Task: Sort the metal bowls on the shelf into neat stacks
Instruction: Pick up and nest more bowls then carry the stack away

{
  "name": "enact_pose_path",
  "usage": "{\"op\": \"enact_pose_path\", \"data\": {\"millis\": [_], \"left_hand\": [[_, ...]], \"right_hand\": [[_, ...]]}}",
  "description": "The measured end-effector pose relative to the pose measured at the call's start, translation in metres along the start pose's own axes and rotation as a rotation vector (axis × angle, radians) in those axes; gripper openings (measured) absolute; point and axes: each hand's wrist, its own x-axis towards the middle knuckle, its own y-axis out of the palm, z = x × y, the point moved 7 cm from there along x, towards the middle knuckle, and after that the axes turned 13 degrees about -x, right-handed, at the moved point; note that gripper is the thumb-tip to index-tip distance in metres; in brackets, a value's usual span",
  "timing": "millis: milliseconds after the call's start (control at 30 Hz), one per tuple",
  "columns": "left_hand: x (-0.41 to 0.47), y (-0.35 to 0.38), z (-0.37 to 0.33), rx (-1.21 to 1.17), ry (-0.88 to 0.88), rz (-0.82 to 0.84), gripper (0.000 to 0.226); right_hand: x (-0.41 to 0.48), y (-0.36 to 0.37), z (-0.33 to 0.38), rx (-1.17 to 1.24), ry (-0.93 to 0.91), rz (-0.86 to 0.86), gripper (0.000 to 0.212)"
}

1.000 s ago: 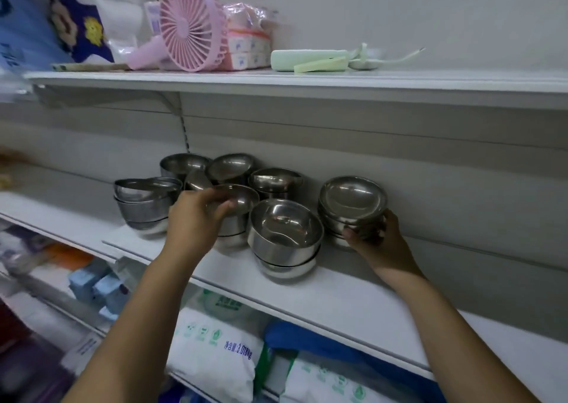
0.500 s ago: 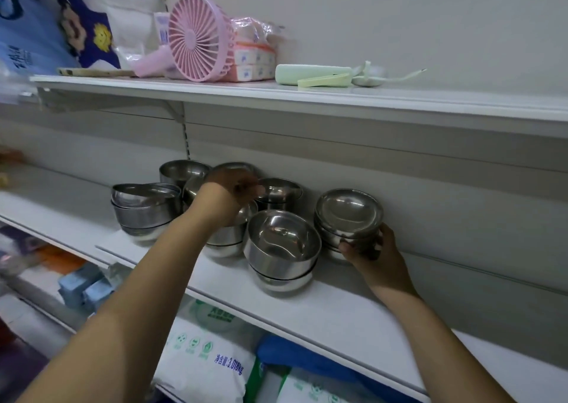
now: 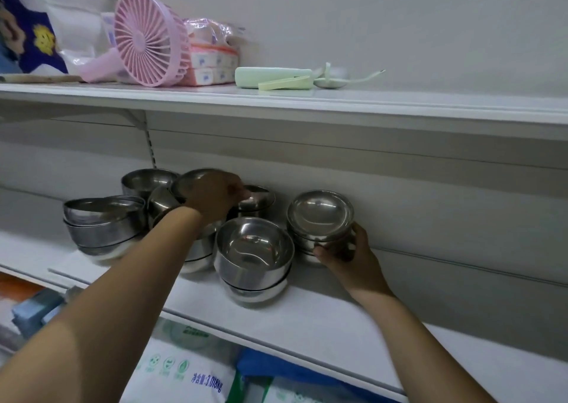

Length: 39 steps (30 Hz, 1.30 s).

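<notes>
my right hand [image 3: 347, 256] clasps the side of the rightmost bowl stack [image 3: 319, 218] on the white shelf [image 3: 322, 319], my left hand [image 3: 215, 196] curls over a tilted steel bowl [image 3: 192, 181] in the back row, and more stacks [image 3: 253, 255] sit between them.

Glossy metal bowls [image 3: 253, 246] (mirror-smooth); matt shelf [image 3: 307, 319]; plastic fan [image 3: 150, 38].

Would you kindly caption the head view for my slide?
Left hand reaches among the metal bowl stacks while right hand grips the rightmost stack.
</notes>
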Motion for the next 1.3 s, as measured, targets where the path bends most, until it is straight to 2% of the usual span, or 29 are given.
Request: {"op": "enact_pose_path", "data": {"millis": [100, 233, 300, 433, 533, 700, 767, 833, 900, 1000, 1200, 1300], "left_hand": [[0.0, -0.002, -0.008, -0.119, 0.018, -0.012, 0.02], [-0.005, -0.018, -0.04, -0.306, 0.11, -0.126, 0.017], [-0.011, -0.021, -0.065, -0.336, 0.158, -0.118, 0.015], [-0.02, -0.003, -0.104, -0.341, 0.24, 0.045, 0.016], [-0.025, 0.023, -0.118, -0.303, 0.241, 0.215, 0.015], [-0.03, 0.04, -0.121, -0.289, 0.234, 0.356, 0.019], [-0.029, 0.046, -0.114, -0.232, 0.195, 0.426, 0.034], [-0.03, 0.053, -0.106, -0.196, 0.128, 0.512, 0.066], [-0.03, 0.057, -0.108, -0.215, 0.139, 0.542, 0.082], [-0.024, 0.063, -0.115, -0.288, 0.167, 0.498, 0.081], [-0.015, 0.068, -0.115, -0.309, 0.129, 0.492, 0.103], [-0.017, 0.063, -0.127, -0.375, 0.15, 0.477, 0.102]], "right_hand": [[0.002, 0.001, 0.0, 0.015, -0.016, 0.009, 0.089], [0.006, 0.004, -0.005, 0.041, -0.031, 0.061, 0.106], [0.007, 0.005, -0.006, 0.023, -0.042, 0.085, 0.104], [0.006, 0.003, -0.005, 0.023, -0.051, 0.092, 0.08], [0.006, 0.002, -0.008, 0.043, -0.038, 0.072, 0.085], [0.005, -0.001, -0.011, 0.058, -0.033, 0.053, 0.1], [0.005, 0.0, -0.011, 0.05, -0.025, 0.063, 0.104], [0.005, 0.001, -0.011, 0.054, -0.017, 0.072, 0.107], [0.003, 0.0, -0.011, 0.051, -0.011, 0.068, 0.106], [-0.002, -0.006, -0.006, 0.042, -0.022, 0.071, 0.097], [-0.014, -0.024, 0.003, 0.095, -0.029, 0.132, 0.084], [-0.022, -0.038, 0.014, 0.096, -0.016, 0.108, 0.068]]}}
